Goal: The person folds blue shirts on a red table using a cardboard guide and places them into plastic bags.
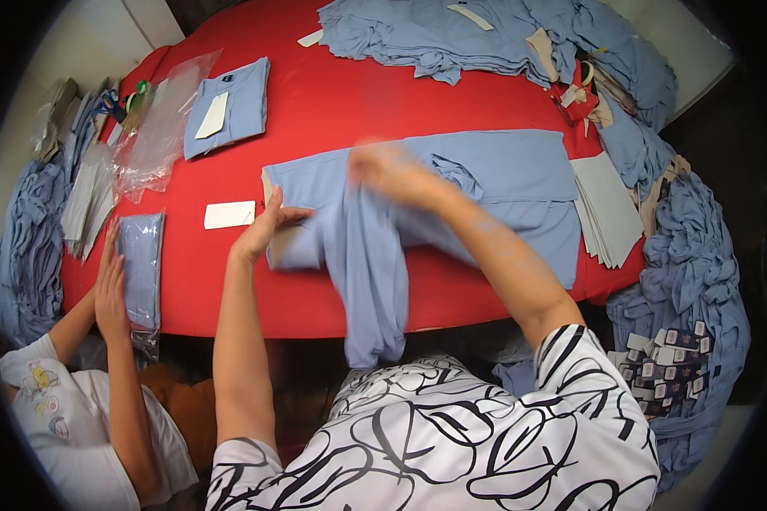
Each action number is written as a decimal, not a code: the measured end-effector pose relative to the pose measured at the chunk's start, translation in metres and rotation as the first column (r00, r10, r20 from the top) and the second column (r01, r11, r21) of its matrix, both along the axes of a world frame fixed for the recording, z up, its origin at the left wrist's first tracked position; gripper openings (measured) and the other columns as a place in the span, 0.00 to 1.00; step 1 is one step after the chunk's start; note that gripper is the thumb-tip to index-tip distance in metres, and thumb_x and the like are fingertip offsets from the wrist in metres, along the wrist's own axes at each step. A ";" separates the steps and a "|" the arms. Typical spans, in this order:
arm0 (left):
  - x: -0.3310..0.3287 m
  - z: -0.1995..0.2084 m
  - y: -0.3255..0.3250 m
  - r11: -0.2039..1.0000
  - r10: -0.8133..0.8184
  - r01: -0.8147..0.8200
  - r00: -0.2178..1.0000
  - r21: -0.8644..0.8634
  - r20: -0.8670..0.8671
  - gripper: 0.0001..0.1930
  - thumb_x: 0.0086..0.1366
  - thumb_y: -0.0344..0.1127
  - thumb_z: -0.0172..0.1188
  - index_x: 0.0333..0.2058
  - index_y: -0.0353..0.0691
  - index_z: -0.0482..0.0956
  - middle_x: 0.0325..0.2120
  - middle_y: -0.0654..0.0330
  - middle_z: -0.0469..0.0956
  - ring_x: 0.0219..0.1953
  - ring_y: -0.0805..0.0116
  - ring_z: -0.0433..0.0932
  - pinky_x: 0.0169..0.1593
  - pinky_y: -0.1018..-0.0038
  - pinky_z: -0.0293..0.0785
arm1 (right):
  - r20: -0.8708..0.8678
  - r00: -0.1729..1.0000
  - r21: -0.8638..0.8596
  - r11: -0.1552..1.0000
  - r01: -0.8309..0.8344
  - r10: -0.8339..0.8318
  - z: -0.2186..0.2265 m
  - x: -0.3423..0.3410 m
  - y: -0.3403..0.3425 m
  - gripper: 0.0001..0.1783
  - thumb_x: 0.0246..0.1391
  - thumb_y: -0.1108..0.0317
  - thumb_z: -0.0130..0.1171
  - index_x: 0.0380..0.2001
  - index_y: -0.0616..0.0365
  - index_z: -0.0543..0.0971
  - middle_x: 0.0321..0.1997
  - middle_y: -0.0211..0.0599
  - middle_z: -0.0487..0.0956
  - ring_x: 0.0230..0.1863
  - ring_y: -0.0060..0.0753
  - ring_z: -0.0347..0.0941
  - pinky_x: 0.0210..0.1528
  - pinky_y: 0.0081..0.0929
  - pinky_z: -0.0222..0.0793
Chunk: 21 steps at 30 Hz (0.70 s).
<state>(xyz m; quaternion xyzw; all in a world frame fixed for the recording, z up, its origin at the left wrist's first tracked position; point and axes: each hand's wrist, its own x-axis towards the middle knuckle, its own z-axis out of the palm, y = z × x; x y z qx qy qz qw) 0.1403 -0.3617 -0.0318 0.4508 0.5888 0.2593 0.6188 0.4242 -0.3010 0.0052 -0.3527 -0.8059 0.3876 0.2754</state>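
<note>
A light blue shirt point(503, 162) lies partly folded on the red table in front of me, its lower part draped over the near edge. At its left end, my left hand point(268, 223) rests against the cloth with thumb and fingers apart. Over the middle, my right hand point(388, 175) is blurred by motion. A length of the shirt's cloth rises to it and hangs down below, so it appears gripped there; the fingertips are smeared. Beige edges show at the shirt's left end. Left of my left hand lies a white tag point(229, 215).
A co-worker's hands point(111, 281) touch a bagged blue garment point(141, 264) at the left. Behind lie a folded shirt point(245, 106) and clear bags point(158, 128). Shirt piles point(400, 38) fill the far side. Grey-white sheets point(609, 209) and labels point(669, 366) are at the right.
</note>
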 end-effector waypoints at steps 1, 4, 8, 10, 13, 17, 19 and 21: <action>-0.003 -0.005 0.001 0.948 0.295 -0.300 0.953 -0.105 -0.065 0.24 0.60 0.49 0.60 0.45 0.32 0.80 0.46 0.49 0.80 0.51 0.60 0.77 0.57 0.67 0.69 | 0.009 0.966 0.288 0.926 0.244 -0.257 0.000 0.011 0.027 0.08 0.55 0.67 0.56 0.35 0.58 0.77 0.37 0.44 0.77 0.40 0.49 0.74 0.44 0.38 0.70; -0.007 -0.012 -0.013 0.918 -0.028 0.226 0.857 0.327 -0.514 0.24 0.56 0.44 0.65 0.45 0.29 0.79 0.41 0.46 0.82 0.45 0.57 0.80 0.53 0.66 0.73 | -0.029 0.895 0.309 0.848 0.432 -0.445 0.010 0.058 -0.002 0.13 0.53 0.66 0.61 0.40 0.60 0.76 0.42 0.43 0.75 0.45 0.46 0.71 0.47 0.36 0.68; 0.043 -0.021 -0.016 0.893 0.334 0.080 0.542 0.443 -0.771 0.19 0.60 0.37 0.62 0.46 0.30 0.76 0.38 0.37 0.79 0.42 0.39 0.77 0.46 0.55 0.72 | 0.227 0.681 0.388 0.706 0.593 -0.697 -0.034 0.159 -0.126 0.15 0.50 0.67 0.64 0.40 0.58 0.75 0.43 0.42 0.74 0.52 0.49 0.67 0.55 0.42 0.62; 0.065 -0.029 -0.016 0.863 0.433 0.036 0.459 0.503 -0.776 0.16 0.61 0.37 0.60 0.41 0.29 0.75 0.35 0.39 0.79 0.40 0.40 0.76 0.44 0.53 0.71 | 0.289 0.469 0.509 0.549 0.663 -0.835 -0.088 0.198 -0.166 0.14 0.51 0.68 0.62 0.42 0.58 0.75 0.43 0.42 0.74 0.54 0.50 0.65 0.56 0.45 0.60; 0.075 -0.058 -0.013 0.734 0.618 0.060 0.352 0.676 -0.703 0.12 0.63 0.36 0.58 0.37 0.31 0.73 0.31 0.42 0.76 0.37 0.42 0.74 0.42 0.52 0.68 | 0.305 0.423 0.528 0.521 0.670 -0.853 -0.135 0.265 -0.160 0.14 0.53 0.68 0.60 0.44 0.57 0.76 0.46 0.42 0.75 0.54 0.50 0.66 0.55 0.46 0.59; 0.056 -0.074 -0.006 0.673 0.670 0.108 0.330 0.732 -0.665 0.10 0.65 0.36 0.57 0.37 0.34 0.73 0.28 0.46 0.74 0.34 0.45 0.72 0.39 0.55 0.68 | 0.064 0.439 0.394 0.426 0.814 -0.896 -0.107 0.322 -0.065 0.09 0.56 0.64 0.58 0.37 0.57 0.79 0.37 0.43 0.79 0.45 0.49 0.70 0.51 0.45 0.60; 0.050 -0.067 0.002 0.677 0.655 0.123 0.349 0.725 -0.670 0.11 0.65 0.36 0.58 0.38 0.34 0.73 0.27 0.47 0.73 0.33 0.46 0.72 0.38 0.56 0.68 | 0.127 0.393 0.621 0.382 0.684 -0.911 -0.066 0.338 -0.001 0.10 0.55 0.61 0.60 0.35 0.55 0.79 0.36 0.42 0.78 0.42 0.48 0.71 0.49 0.45 0.60; 0.046 -0.066 0.010 0.677 0.648 0.149 0.343 0.720 -0.680 0.11 0.65 0.36 0.58 0.38 0.34 0.73 0.27 0.48 0.74 0.33 0.46 0.72 0.38 0.56 0.68 | 0.263 0.311 0.738 0.398 0.544 -0.913 -0.054 0.342 0.042 0.11 0.54 0.60 0.61 0.36 0.54 0.79 0.39 0.41 0.78 0.42 0.47 0.71 0.47 0.46 0.61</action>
